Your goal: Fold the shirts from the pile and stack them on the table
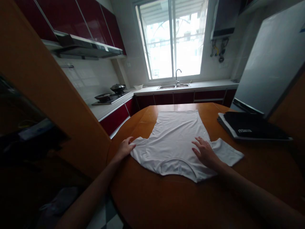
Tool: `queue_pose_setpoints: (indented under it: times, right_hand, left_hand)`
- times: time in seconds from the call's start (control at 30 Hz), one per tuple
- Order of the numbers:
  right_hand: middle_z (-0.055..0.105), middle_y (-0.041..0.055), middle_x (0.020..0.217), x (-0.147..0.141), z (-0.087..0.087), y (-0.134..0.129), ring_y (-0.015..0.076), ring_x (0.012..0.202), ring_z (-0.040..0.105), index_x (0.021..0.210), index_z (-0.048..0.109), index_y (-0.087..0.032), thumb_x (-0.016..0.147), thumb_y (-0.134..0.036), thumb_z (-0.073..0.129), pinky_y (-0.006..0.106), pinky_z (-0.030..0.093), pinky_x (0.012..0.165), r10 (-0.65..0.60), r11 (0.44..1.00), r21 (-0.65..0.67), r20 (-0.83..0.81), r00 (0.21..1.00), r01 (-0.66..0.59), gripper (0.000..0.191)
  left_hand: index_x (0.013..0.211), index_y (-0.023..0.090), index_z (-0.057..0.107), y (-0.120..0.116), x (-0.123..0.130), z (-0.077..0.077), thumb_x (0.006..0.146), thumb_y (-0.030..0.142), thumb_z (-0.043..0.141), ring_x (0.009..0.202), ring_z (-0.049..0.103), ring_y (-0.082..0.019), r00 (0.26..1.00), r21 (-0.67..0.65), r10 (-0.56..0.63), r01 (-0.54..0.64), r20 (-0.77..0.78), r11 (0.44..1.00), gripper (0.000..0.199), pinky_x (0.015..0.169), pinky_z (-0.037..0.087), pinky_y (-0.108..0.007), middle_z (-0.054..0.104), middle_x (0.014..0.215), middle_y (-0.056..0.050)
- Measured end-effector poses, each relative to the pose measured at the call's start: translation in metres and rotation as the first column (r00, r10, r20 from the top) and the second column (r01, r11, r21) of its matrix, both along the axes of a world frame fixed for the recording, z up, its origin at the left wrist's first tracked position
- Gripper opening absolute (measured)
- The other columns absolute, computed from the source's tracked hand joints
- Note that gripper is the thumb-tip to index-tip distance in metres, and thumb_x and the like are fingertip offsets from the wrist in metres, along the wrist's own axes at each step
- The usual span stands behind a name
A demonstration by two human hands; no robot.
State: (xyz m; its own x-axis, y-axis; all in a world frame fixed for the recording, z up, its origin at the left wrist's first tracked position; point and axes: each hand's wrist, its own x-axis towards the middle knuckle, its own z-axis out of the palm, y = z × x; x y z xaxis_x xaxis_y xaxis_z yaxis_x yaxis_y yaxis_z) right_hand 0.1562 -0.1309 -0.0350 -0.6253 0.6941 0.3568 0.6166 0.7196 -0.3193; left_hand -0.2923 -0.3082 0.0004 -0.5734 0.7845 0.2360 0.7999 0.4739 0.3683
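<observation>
A white T-shirt (175,136) lies spread on the wooden table (152,197), its neckline toward me and its hem at the far side. At the left sleeve's end is my left hand (125,148), fingers apart, with the thumb touching the sleeve's edge. My right hand (205,151) rests over the shirt's right side near the shoulder, its fingers spread and holding nothing. The right sleeve (227,152) stretches out beyond that wrist, with soft creases across the cloth.
Folded dark and white clothes (254,126) are stacked at the table's right. Behind stand a counter with a sink (173,86), a stove (111,98) with pans, and a fridge (269,60). An orange-brown panel (59,92) rises close on the left.
</observation>
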Motion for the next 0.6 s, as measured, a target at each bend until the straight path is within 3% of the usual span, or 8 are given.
queue_pose_setpoints:
  times: [0.1, 0.2, 0.27, 0.37, 0.43, 0.53, 0.6]
  right_hand:
    - [0.046, 0.0187, 0.152, 0.002, -0.004, -0.007, 0.0339, 0.146, 0.034, 0.132, 0.061, -0.015, 0.097, -0.029, 0.046, 0.058, 0.031, 0.115, 0.048, 0.999, -0.01, 0.003, 0.999, -0.048, 0.041]
    - [0.046, 0.0161, 0.153, 0.002, -0.001, -0.02, 0.0298, 0.147, 0.033, 0.134, 0.06, -0.017, 0.097, -0.024, 0.044, 0.054, 0.03, 0.117, 0.21, 0.977, -0.046, 0.019, 0.978, -0.209, 0.042]
    - [0.041, 0.0141, 0.157, 0.004, 0.003, -0.027, 0.0287, 0.149, 0.029, 0.141, 0.055, -0.02, 0.098, -0.029, 0.045, 0.054, 0.026, 0.119, 0.343, 0.937, -0.094, 0.07, 0.937, -0.336, 0.045]
    - [0.028, 0.0139, 0.163, 0.01, 0.011, -0.031, 0.0306, 0.152, 0.019, 0.154, 0.04, -0.023, 0.1, -0.046, 0.046, 0.059, 0.016, 0.12, 0.489, 0.868, -0.194, 0.174, 0.855, -0.457, 0.059]
    - [0.023, 0.0145, 0.164, 0.013, 0.016, -0.03, 0.0315, 0.153, 0.015, 0.157, 0.033, -0.024, 0.099, -0.053, 0.046, 0.061, 0.011, 0.12, 0.533, 0.84, -0.244, 0.204, 0.821, -0.485, 0.066]
    - [0.022, 0.0134, 0.165, 0.013, 0.023, -0.03, 0.0303, 0.153, 0.014, 0.157, 0.033, -0.025, 0.099, -0.054, 0.045, 0.061, 0.008, 0.121, 0.528, 0.841, -0.237, 0.168, 0.832, -0.486, 0.065]
    - [0.022, 0.0125, 0.165, 0.012, 0.029, -0.036, 0.0289, 0.153, 0.015, 0.157, 0.033, -0.025, 0.101, -0.052, 0.042, 0.06, 0.009, 0.121, 0.523, 0.847, -0.194, 0.135, 0.841, -0.495, 0.062]
  left_hand:
    - [0.124, 0.015, 0.065, -0.004, 0.014, 0.004, 0.086, 0.032, 0.059, 0.112, 0.061, -0.03, 0.978, 0.072, -0.023, 0.039, -0.206, 0.997, 0.042, 0.102, 0.048, -0.044, 0.063, 0.12, -0.015]
    - [0.125, 0.021, 0.066, 0.0, 0.041, -0.001, 0.094, 0.029, 0.048, 0.122, 0.058, -0.026, 0.931, 0.134, -0.284, 0.319, -0.23, 0.938, 0.038, 0.109, 0.044, -0.042, 0.062, 0.128, -0.011]
    - [0.132, 0.021, 0.063, 0.002, 0.057, -0.008, 0.097, 0.036, 0.046, 0.13, 0.053, -0.026, 0.859, 0.059, -0.482, 0.498, -0.173, 0.865, 0.042, 0.113, 0.041, -0.042, 0.059, 0.138, -0.01]
    - [0.144, 0.022, 0.054, 0.001, 0.069, -0.014, 0.098, 0.05, 0.046, 0.144, 0.039, -0.032, 0.782, -0.177, -0.614, 0.593, -0.105, 0.785, 0.054, 0.117, 0.033, -0.054, 0.045, 0.155, -0.013]
    - [0.147, 0.023, 0.05, -0.001, 0.073, -0.009, 0.1, 0.053, 0.043, 0.148, 0.031, -0.035, 0.775, -0.273, -0.625, 0.584, -0.094, 0.765, 0.057, 0.117, 0.029, -0.059, 0.037, 0.159, -0.014]
    - [0.153, 0.022, 0.042, -0.003, 0.093, 0.008, 0.103, 0.051, 0.038, 0.151, 0.025, -0.034, 0.74, -0.253, -0.661, 0.62, -0.125, 0.743, 0.058, 0.119, 0.022, -0.06, 0.031, 0.162, -0.014]
    - [0.156, 0.025, 0.035, -0.006, 0.117, 0.02, 0.103, 0.048, 0.039, 0.152, 0.022, -0.031, 0.65, -0.226, -0.748, 0.715, -0.135, 0.662, 0.057, 0.121, 0.019, -0.057, 0.029, 0.163, -0.011]
